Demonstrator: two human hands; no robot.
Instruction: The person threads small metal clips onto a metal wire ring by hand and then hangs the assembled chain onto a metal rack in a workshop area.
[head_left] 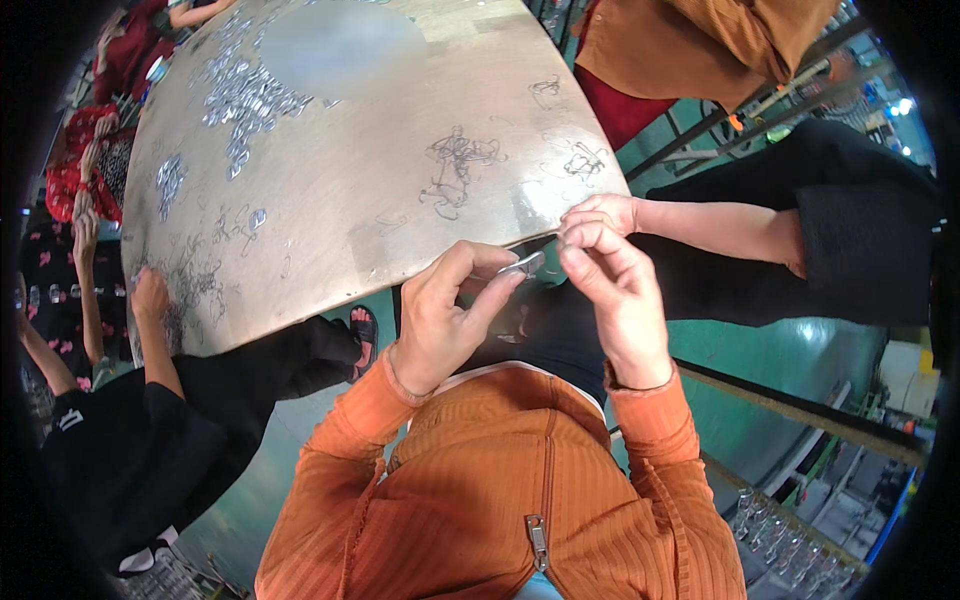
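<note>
At the near edge of the table (330, 190) — left hand (445, 315) clamps a small silver metal piece (525, 263), thumb against fingers. Right hand (625, 290) just beside it, fingers curled — can't tell if gripping anything. Tangled thin wires (464, 152) lie on the tabletop.

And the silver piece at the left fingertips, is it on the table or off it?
Off the table: the left hand pinches the silver piece, held up in front of the table's near edge.
</note>
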